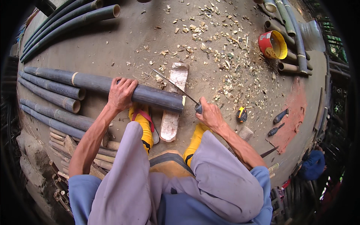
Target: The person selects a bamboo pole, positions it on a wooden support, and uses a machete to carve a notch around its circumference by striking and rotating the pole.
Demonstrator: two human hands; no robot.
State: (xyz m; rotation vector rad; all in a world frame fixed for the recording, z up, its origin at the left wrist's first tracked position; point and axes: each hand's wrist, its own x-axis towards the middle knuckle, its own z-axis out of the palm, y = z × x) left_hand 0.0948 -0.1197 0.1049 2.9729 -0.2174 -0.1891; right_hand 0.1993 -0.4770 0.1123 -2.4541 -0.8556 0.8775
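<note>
A thick dark bamboo pole (159,96) lies across a pale, hewn wooden block (169,125) in front of my feet. My left hand (122,93) wraps over the pole from above, left of the block. At the pole's right end a small pale cut patch shows on the rim. My right hand (210,114) is closed round the grey handle of a long narrow-bladed tool (174,84). Its blade slants up and left above the pole's end and the block. The blade is seen nearly edge on, so I cannot tell whether it is a knife or a saw.
More bamboo poles (56,112) lie at the left and upper left. Pale chips (225,56) litter the ground ahead. At the right are a red and yellow bucket (273,45), a tape measure (242,114) and dark-handled tools (276,129). A person in blue (313,165) is at the far right.
</note>
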